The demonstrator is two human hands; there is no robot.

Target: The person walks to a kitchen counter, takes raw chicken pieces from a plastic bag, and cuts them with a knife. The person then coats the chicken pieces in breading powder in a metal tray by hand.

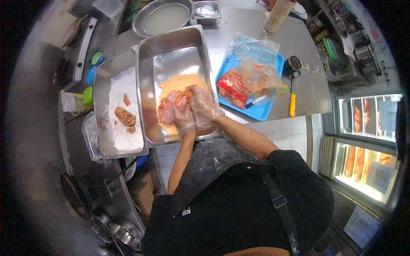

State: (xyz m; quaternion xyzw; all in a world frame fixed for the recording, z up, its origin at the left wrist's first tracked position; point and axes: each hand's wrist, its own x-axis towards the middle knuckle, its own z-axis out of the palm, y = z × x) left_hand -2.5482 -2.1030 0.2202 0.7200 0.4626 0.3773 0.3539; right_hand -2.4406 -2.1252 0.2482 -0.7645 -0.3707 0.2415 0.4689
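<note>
Both my hands wear clear plastic gloves and work over a deep steel pan (pixel 175 42). A mound of orange seasoning powder (pixel 188 80) lies in that pan. My left hand (pixel 184 118) is wrapped under a piece of raw chicken (pixel 166 112), pink with pale skin. On the right, my right hand (pixel 206 104) curls around the upper edge of the same meat, fingers closed on it. Left of this, a second steel pan (pixel 99 106) holds white flour (pixel 128 143) with brownish coated pieces (pixel 124 116) on it.
A blue tray (pixel 261 112) with bagged raw meat (pixel 243 83) sits to the right. Beside it are a yellow-handled knife (pixel 292 104) and a dark cup (pixel 292 65). At the back stand a round bowl of cloudy liquid (pixel 166 19) and a small steel container (pixel 207 10).
</note>
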